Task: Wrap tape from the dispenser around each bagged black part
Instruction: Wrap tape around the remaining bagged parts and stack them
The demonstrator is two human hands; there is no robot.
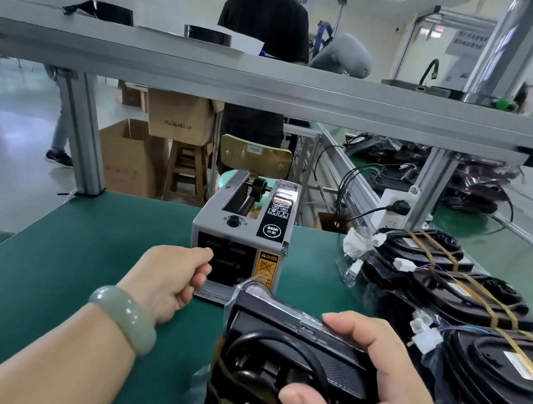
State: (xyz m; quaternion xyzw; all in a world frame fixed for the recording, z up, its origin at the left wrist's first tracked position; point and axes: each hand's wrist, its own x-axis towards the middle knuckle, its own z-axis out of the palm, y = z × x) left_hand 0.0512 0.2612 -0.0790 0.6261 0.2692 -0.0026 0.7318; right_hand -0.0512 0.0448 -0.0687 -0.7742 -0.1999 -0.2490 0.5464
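Our right hand (380, 384) grips the bagged black part (289, 340) over the tabletop (79, 257) just before the tape dispenser (239, 228); left hand (166, 285), fingers curled at its outlet, whether pinching tape we cannot tell.

An open cardboard box (127, 156) stands beside a wooden stool (186, 172)
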